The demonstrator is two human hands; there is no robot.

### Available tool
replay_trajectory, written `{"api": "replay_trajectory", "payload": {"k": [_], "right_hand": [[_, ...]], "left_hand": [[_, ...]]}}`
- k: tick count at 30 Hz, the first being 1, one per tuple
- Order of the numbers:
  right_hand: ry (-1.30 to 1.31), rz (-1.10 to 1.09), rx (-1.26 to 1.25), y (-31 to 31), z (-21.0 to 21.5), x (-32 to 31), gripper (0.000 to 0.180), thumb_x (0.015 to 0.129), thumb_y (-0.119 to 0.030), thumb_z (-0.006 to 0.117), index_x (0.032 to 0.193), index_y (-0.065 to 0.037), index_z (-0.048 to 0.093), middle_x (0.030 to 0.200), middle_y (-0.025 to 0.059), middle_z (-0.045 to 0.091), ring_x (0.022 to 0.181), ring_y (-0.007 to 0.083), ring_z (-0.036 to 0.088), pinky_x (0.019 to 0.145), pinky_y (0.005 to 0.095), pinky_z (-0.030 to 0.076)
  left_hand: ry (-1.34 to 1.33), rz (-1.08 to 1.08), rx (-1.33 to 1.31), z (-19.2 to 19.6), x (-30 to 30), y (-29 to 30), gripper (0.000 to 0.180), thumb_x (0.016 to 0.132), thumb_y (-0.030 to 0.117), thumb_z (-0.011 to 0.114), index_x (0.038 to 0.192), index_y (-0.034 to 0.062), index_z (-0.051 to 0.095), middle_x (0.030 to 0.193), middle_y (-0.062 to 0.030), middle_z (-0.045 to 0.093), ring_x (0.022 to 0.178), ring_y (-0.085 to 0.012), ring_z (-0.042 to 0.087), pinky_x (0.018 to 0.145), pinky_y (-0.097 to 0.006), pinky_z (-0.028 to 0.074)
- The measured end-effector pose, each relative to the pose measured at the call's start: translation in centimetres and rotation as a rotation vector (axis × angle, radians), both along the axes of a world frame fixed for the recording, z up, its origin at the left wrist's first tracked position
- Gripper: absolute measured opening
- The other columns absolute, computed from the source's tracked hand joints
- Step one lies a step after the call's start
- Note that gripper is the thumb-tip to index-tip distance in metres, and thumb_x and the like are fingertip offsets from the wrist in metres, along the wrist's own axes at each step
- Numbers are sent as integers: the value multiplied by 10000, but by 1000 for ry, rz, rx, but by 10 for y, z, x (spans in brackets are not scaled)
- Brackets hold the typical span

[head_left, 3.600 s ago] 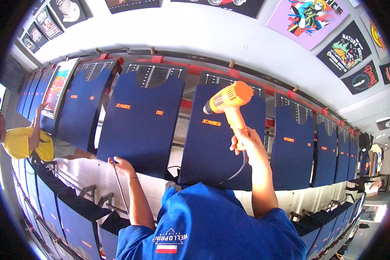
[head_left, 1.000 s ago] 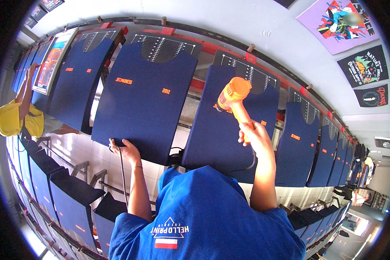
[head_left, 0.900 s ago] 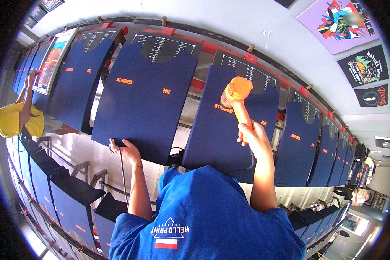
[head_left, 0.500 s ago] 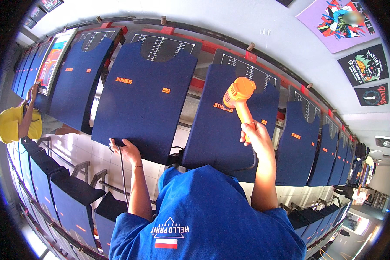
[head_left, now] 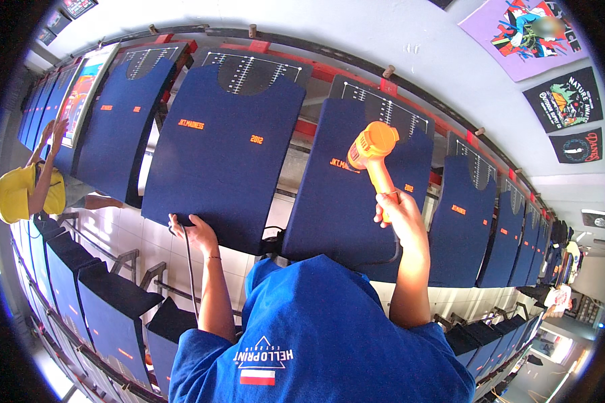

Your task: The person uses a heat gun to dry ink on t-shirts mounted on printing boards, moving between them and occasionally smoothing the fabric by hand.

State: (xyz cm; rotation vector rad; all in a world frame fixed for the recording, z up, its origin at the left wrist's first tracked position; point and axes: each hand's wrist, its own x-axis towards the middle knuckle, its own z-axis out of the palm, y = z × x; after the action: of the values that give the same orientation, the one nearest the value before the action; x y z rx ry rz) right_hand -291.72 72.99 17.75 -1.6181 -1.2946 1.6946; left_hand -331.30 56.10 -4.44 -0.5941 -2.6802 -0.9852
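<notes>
Right hand (head_left: 398,213) gripped orange heat gun (head_left: 373,156) by handle: rigid, light-looking, nozzle hot. Left hand (head_left: 193,232) pinched black cord (head_left: 189,269) beside navy shirt (head_left: 230,148), soft.

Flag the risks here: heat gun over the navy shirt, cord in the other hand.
1. The right hand aims the orange heat gun close at the navy shirt near its small orange print; holding it on one spot could scorch fabric or ink.
2. The left hand holds the black cord at the edge of the neighbouring shirt board; it could snag there and jerk the gun.
</notes>
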Motion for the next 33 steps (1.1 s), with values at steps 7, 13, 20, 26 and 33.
{"api": "replay_trajectory", "payload": {"k": [7,13,20,26,33], "right_hand": [[-16,-26,6,-2,-3,3,261,908,-287,614,969,-35,579,708,6,582,594,91,582,500,213,448],[-19,-18,-20,-1,2,2,245,913,-260,608,989,-29,576,706,5,576,593,90,578,496,210,443],[17,-50,-45,0,2,10,255,905,-264,621,983,-26,573,708,8,572,595,86,574,504,220,448],[-35,-44,-6,-3,2,8,272,898,-281,629,979,-26,580,707,6,579,593,87,580,498,213,448],[-17,-61,-2,-4,0,13,270,898,-283,627,968,-28,572,707,7,579,591,88,580,495,211,449]], "left_hand": [[-12,-1,32,0,0,1,527,865,128,535,1333,-52,375,1345,-210,435,1288,-361,357,1102,-458,260],[-21,-2,43,1,0,0,525,862,119,537,1333,-48,376,1351,-207,432,1290,-353,353,1102,-455,259],[7,-11,20,5,1,0,516,871,125,552,1317,-62,372,1320,-247,430,1251,-387,388,1073,-464,294],[-41,7,33,4,2,2,519,867,117,546,1327,-53,378,1343,-221,433,1283,-367,361,1101,-463,261],[-14,-5,30,2,0,1,525,870,118,546,1332,-59,370,1338,-230,428,1276,-377,366,1094,-465,270]]}}
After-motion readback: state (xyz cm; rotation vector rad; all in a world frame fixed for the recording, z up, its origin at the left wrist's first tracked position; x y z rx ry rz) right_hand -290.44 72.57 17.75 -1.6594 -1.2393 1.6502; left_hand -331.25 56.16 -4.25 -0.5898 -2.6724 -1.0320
